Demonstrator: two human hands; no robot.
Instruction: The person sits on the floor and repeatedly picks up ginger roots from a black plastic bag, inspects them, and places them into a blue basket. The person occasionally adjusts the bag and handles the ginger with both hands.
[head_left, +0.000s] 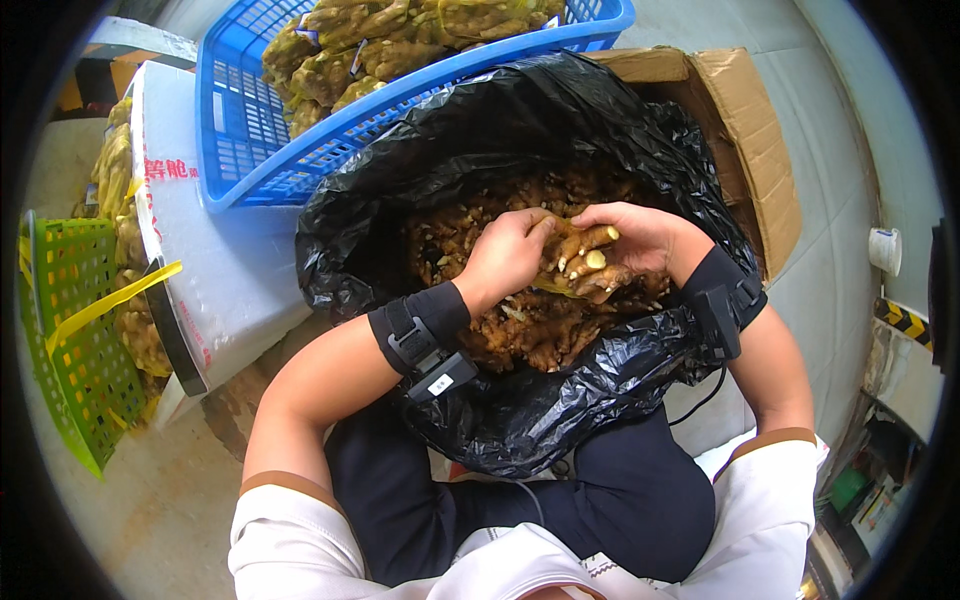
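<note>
My left hand (511, 251) grips the upper left side of a piece of ginger root (585, 255), around which some yellow mesh netting (555, 282) shows. My right hand (637, 234) supports the same ginger from the right, its thumb near the top. Pale cut ends face up toward me. Both hands are above a heap of loose brown ginger (525, 330) inside a black plastic liner (585, 97). The liner drapes over a cardboard box (750, 157). How far the netting wraps the ginger is partly hidden by my fingers.
A blue plastic basket (262, 176) with netted ginger bags (330, 75) rests on a white foam box (217, 255) at the upper left. Further left stand a green basket (82, 315) and more netted ginger (135, 300). A white cup-like container (885, 251) is by the right wall.
</note>
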